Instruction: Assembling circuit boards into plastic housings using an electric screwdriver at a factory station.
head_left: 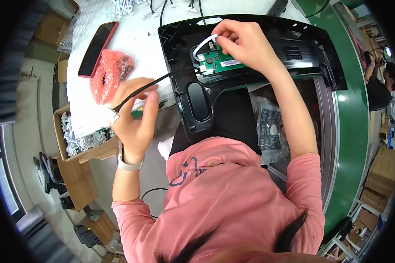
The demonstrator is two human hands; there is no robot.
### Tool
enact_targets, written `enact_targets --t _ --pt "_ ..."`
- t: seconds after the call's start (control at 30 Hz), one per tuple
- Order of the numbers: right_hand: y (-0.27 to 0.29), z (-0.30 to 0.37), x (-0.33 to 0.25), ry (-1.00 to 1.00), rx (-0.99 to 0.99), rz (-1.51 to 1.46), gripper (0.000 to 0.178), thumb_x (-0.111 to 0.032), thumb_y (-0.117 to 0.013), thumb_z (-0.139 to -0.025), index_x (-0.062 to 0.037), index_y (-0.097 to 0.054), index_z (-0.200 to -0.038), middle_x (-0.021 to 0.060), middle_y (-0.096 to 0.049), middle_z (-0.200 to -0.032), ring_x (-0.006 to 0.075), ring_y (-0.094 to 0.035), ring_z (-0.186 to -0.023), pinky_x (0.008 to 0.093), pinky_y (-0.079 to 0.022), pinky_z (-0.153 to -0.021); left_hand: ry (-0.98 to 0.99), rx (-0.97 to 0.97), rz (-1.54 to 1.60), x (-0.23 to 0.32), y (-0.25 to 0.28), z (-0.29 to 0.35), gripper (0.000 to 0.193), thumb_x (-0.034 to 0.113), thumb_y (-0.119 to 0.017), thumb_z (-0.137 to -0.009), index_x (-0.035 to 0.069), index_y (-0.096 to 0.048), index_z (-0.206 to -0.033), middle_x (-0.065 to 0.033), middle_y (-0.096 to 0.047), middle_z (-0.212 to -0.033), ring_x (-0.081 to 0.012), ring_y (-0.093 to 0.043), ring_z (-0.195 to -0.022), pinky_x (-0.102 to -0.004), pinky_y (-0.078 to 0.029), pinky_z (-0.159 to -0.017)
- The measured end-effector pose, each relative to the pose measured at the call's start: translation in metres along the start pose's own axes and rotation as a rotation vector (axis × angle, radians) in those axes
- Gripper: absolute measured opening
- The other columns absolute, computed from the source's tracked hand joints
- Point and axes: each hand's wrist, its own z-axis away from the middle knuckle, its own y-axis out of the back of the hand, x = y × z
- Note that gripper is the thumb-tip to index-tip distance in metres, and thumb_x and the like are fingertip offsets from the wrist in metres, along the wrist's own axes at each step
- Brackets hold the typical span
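Observation:
My right hand [243,43] pinches a white cable [202,45] that curves up from the left end of a green circuit board [212,63]. The board sits in a large black plastic housing [267,33], which rests partly on the table edge and over my lap. From the board's left side a black cable [164,77] stretches out to a small pale connector [113,115]. My left hand [136,114], slightly blurred, is under this cable, its thumb apart from its fingers. The cable crosses over the fingers; I see no firm grip on it.
A phone in a red case [98,49] and pink bubble wrap [111,75] lie on the white table, left. Below stands a cardboard box [87,151] of small silvery parts. Plastic-bagged parts [269,127] lie beside my legs. Another person [379,90] is at far right.

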Motion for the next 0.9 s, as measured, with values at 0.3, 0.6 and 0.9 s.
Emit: enact_targets --t 0.3,0.6,0.9 --pt "-0.009 -0.003 0.003 0.028 -0.02 0.118 0.013 -0.007 -0.067 -0.085 0.0043 -0.066 -0.091 0.0092 -0.068 -0.072 0.0137 -0.067 -0.064 0.0255 -0.053 -0.062 0.653 -0.258 0.473 -0.007 -0.017 -0.012 0.035 0.016 -0.063 -0.095 0.001 -0.053 -0.125 -0.0098 -0.063 -0.113 -0.0118 -0.061 -0.091 -0.0256 -0.05 -0.076" --pt "-0.017 -0.006 -0.014 0.009 -0.021 0.302 0.012 -0.007 -0.065 -0.082 0.0039 -0.068 -0.085 0.0143 -0.07 -0.071 0.0264 -0.072 -0.067 0.0316 -0.057 -0.066 0.629 -0.283 0.468 -0.01 -0.017 -0.014 0.034 0.02 -0.063 -0.096 0.002 -0.054 -0.124 -0.0088 -0.063 -0.11 -0.0092 -0.06 -0.084 -0.0242 -0.049 -0.076" --pt "-0.019 -0.001 -0.01 -0.064 0.057 0.241 0.013 -0.008 -0.067 -0.083 0.0048 -0.066 -0.086 0.0149 -0.07 -0.073 0.0248 -0.071 -0.066 0.033 -0.056 -0.063 0.637 -0.279 0.477 -0.01 -0.018 -0.013 0.032 0.02 -0.063 -0.096 0.001 -0.054 -0.121 -0.0079 -0.063 -0.105 -0.0086 -0.058 -0.08 -0.024 -0.048 -0.073"
